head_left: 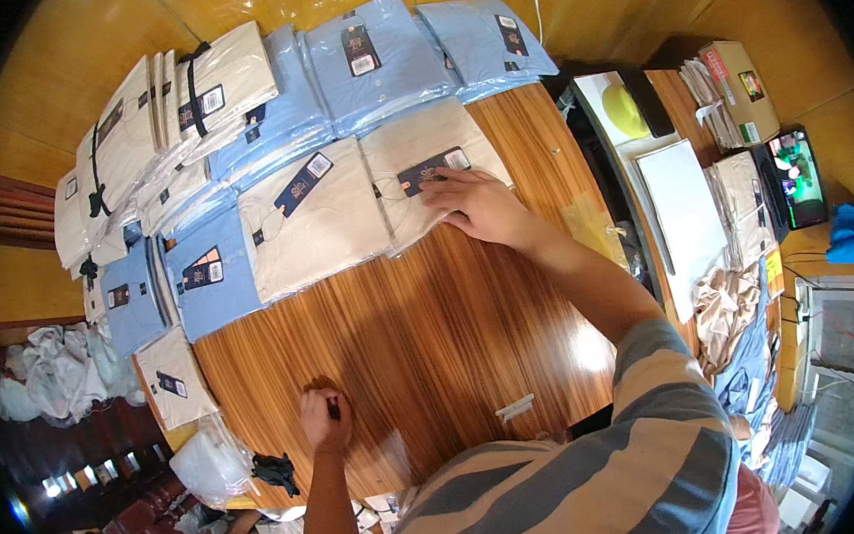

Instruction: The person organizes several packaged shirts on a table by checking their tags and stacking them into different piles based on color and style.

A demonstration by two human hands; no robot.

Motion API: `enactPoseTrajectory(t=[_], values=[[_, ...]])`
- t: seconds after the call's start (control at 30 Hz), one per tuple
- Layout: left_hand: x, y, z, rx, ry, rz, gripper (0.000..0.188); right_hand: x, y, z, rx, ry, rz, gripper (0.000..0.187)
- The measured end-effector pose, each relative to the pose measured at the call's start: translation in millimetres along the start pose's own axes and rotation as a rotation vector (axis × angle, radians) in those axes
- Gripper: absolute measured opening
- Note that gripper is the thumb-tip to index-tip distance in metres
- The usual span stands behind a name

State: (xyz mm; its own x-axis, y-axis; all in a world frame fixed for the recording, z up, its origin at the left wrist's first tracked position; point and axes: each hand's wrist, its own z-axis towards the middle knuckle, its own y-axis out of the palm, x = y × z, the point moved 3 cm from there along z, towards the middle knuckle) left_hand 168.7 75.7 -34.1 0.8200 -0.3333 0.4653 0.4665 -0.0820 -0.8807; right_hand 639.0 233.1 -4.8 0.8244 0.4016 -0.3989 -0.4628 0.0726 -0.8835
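Observation:
My right hand reaches across the table to a cream folded shirt in a clear bag, with its thumb at the bag's near edge and its fingers on top, beside a dark hang tag. My left hand is curled closed above the near left part of the table. A small dark spot shows at its fingers; what it holds, if anything, I cannot make out. Left of the right hand lies another bagged cream shirt with a dark tag, then a bagged blue shirt.
Stacks of bagged blue shirts and strapped cream shirts line the far side. A short white strip lies on the wooden table. A side surface holds white sheets, a yellow-green round thing and a lit screen.

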Motion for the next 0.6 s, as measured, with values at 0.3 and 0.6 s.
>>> enactPoseTrajectory(t=[0.3, 0.6], values=[[2, -5, 2, -0.006, -0.008, -0.024, 0.014, -35, 30, -41, 0.315, 0.233, -0.132, 0.028], [-1, 0, -13, 0.023, -0.008, 0.013, 0.012, -39, 11, -8, 0.291, 0.085, -0.051, 0.034]])
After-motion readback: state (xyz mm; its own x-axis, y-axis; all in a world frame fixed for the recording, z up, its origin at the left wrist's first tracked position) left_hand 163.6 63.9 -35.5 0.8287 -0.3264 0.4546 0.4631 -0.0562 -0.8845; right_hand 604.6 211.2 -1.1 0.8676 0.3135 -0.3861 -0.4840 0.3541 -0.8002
